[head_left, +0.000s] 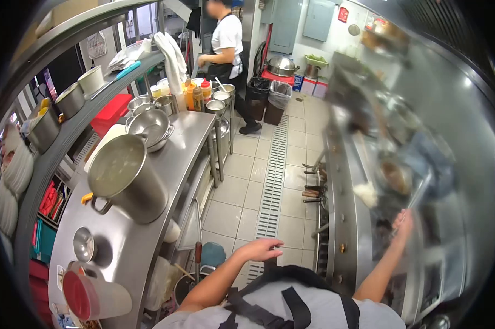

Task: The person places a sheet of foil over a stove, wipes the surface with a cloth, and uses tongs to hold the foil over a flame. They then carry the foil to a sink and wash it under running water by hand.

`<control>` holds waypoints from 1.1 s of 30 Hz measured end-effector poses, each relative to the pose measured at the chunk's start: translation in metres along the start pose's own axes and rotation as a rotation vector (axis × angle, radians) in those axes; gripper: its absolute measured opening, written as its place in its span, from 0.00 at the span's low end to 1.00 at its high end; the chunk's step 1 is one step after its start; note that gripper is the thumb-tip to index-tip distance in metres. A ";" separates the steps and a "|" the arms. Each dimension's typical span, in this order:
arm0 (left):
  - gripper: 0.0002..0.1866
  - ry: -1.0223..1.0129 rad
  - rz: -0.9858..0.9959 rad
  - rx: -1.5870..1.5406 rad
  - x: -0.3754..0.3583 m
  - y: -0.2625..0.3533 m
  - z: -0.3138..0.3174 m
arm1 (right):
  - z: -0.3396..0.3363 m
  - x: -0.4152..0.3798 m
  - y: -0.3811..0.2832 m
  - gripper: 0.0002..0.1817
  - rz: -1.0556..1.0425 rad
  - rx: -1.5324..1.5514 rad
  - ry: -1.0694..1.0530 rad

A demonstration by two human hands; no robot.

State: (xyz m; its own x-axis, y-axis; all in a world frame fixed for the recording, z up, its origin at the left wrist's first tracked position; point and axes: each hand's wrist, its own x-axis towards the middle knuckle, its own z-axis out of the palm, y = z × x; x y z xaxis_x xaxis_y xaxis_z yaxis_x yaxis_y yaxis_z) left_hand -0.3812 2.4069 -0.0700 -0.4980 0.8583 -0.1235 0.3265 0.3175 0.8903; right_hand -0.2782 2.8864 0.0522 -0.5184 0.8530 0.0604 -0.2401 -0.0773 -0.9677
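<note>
My right hand (402, 222) is closed around a long metal handle (420, 192) over the stove side. The far end of that handle is smeared by motion, and I cannot tell what tool it belongs to. Just left of it is a round vessel (394, 175) with something brown in it. Blue-grey cloth (429, 156) shows behind the handle's tip. My left hand (258, 250) hangs in front of my body above the floor, fingers stretched out, holding nothing.
A steel worktable (187, 137) on the left bears a tall stockpot (149, 186), bowls (149, 125) and a red-topped tub (107, 296). Pan handles (311, 193) jut into the aisle from the stove. A drain grate (272, 186) runs along the floor. Another person (227, 38) stands at the back beside bins (277, 101).
</note>
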 end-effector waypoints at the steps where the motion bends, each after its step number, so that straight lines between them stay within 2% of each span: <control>1: 0.27 0.008 -0.016 0.000 0.022 0.003 -0.018 | 0.014 0.020 0.000 0.16 -0.004 0.002 -0.014; 3: 0.28 0.056 -0.012 0.056 0.069 -0.012 -0.052 | 0.057 0.058 0.001 0.15 0.018 -0.008 0.054; 5: 0.28 0.090 -0.061 -0.014 0.104 -0.032 -0.083 | 0.088 0.131 0.016 0.14 -0.004 0.036 -0.026; 6: 0.28 0.116 -0.097 -0.077 0.114 -0.039 -0.091 | 0.102 0.139 0.014 0.14 -0.010 0.061 -0.070; 7: 0.28 0.080 -0.109 -0.093 0.121 -0.049 -0.099 | 0.127 0.157 0.016 0.13 -0.019 -0.034 0.098; 8: 0.27 0.121 -0.122 -0.161 0.129 -0.057 -0.116 | 0.147 0.178 0.021 0.14 -0.027 -0.011 0.114; 9: 0.27 0.160 -0.127 -0.223 0.142 -0.066 -0.135 | 0.161 0.204 0.028 0.14 0.004 0.001 0.040; 10: 0.27 0.120 -0.116 -0.218 0.155 -0.076 -0.152 | 0.184 0.219 0.032 0.14 -0.060 -0.030 0.000; 11: 0.26 0.155 -0.152 -0.247 0.167 -0.087 -0.169 | 0.211 0.236 0.033 0.14 -0.003 0.022 -0.010; 12: 0.26 0.198 -0.190 -0.273 0.181 -0.100 -0.187 | 0.237 0.251 0.039 0.14 -0.036 0.032 -0.029; 15: 0.26 0.262 -0.189 -0.277 0.228 -0.137 -0.249 | 0.308 0.304 0.058 0.14 -0.033 0.004 0.029; 20: 0.27 0.202 -0.219 -0.154 0.311 -0.166 -0.387 | 0.433 0.388 0.084 0.14 -0.015 0.104 -0.033; 25: 0.26 0.176 -0.165 -0.104 0.422 -0.174 -0.524 | 0.532 0.480 0.106 0.15 0.031 0.156 -0.052; 32: 0.23 0.239 -0.174 -0.060 0.604 -0.229 -0.630 | 0.647 0.641 0.160 0.15 0.035 0.100 -0.024; 33: 0.23 0.237 -0.238 -0.055 0.631 -0.233 -0.646 | 0.665 0.674 0.164 0.14 0.025 0.106 -0.046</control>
State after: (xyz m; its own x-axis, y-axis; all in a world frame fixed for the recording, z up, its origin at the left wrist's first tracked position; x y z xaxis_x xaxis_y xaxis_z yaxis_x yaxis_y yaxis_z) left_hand -1.2905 2.6147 -0.0721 -0.7300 0.6433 -0.2308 0.1380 0.4694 0.8721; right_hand -1.2123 3.1054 0.0973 -0.5621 0.8255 0.0503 -0.3105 -0.1543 -0.9380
